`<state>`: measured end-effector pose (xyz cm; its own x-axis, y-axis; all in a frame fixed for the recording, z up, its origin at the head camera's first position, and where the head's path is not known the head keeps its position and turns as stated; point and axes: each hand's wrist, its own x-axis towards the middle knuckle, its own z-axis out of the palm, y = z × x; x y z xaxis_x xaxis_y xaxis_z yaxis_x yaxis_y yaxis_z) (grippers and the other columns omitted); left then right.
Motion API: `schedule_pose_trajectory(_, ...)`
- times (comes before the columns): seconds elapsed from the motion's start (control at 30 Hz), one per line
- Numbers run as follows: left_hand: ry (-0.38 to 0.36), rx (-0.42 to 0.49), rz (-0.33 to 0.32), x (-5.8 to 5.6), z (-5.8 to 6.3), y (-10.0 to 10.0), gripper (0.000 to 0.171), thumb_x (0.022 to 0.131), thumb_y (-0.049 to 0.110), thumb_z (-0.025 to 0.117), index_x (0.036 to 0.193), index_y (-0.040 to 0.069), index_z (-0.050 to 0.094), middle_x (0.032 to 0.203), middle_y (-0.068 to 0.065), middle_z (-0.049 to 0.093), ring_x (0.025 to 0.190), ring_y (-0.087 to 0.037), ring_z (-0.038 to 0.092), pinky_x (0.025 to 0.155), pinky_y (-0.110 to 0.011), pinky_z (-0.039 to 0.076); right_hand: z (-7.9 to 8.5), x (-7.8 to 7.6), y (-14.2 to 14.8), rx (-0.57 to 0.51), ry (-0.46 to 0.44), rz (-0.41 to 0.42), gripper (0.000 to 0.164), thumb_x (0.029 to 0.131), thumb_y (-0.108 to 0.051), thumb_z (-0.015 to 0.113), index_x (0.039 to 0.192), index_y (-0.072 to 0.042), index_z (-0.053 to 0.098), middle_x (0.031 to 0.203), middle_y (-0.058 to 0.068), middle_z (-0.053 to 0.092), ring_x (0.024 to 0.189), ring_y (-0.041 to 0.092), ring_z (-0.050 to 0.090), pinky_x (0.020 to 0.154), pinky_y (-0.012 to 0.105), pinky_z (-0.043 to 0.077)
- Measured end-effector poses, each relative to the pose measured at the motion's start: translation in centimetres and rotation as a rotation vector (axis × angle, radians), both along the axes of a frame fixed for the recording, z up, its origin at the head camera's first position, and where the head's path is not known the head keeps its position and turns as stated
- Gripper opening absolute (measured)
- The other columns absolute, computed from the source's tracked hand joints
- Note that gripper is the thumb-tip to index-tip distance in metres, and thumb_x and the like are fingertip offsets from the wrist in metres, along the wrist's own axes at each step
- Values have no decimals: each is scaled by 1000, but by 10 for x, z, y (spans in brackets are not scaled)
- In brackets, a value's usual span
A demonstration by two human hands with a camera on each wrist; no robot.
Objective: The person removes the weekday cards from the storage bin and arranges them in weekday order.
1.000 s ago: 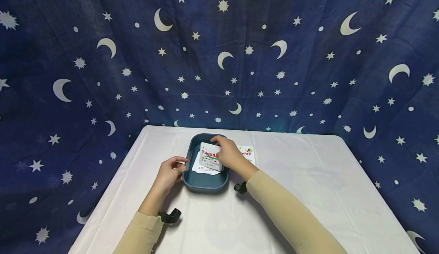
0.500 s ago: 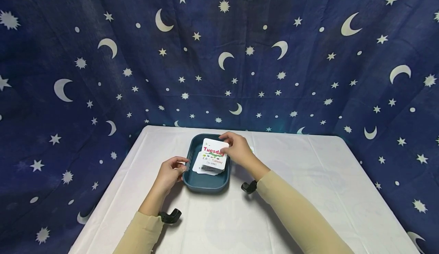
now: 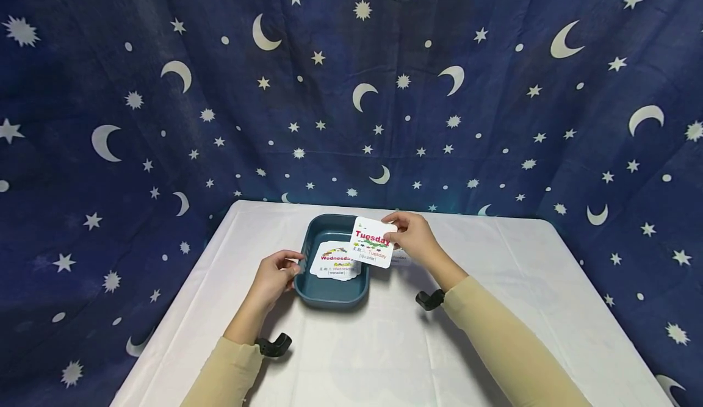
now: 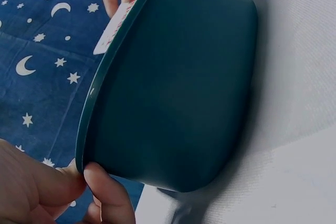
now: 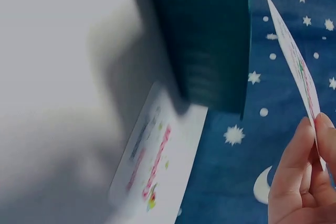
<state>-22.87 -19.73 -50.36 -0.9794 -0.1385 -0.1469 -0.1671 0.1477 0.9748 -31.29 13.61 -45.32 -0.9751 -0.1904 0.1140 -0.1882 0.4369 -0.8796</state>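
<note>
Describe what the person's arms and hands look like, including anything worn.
The left sleeve and right sleeve are long and beige. A small, black, curved device sticks out by each cuff, one at the left and one at the right. The left hand and right hand wear no gloves.

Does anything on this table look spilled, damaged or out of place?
Nothing looks spilled or damaged. The one untidy spot is inside the blue bin, where the stack of cards under the Wednesday card has uneven edges. The Tuesday card is tilted, but simply held in the right hand.
</note>
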Motion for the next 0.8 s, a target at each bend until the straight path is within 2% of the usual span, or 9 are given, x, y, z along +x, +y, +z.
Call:
schedule_pose_trajectory(0.23,-6,34,-7,0,1,-1,30,99,-11,62,126,-3,72,87,-6,59,62,-12,53,53,-24,52,-6,-5,32,17,-19,-31,35,93,4,78,126,-6,77,95,13,65,76,21,61,64,32,64)
schedule_pose_trajectory(0.5,-15,38,-4,0,1,-1,30,99,-10,61,125,-1,73,88,-6,59,62,-13,52,54,-24,51,-16,-14,70,86,-31,-76,34,97,2,73,131,-5,75,101,14,65,83,23,58,70,41,64)
schedule_pose_trajectory(0.73,-20,33,3,0,1,-1,29,100,-9,63,125,0,74,90,-6,59,63,-13,53,53,-23,50,-31,-23,97,190,-33,-130,31,99,1,70,129,-5,75,101,17,69,81,23,55,59,27,53)
schedule_pose_trajectory(0.8,-18,32,5,-1,1,0,29,100,-8,63,125,1,74,90,-6,59,63,-13,53,53,-23,50,-35,-26,102,223,-27,-144,30,99,1,69,128,-5,76,101,16,68,82,23,55,59,26,51)
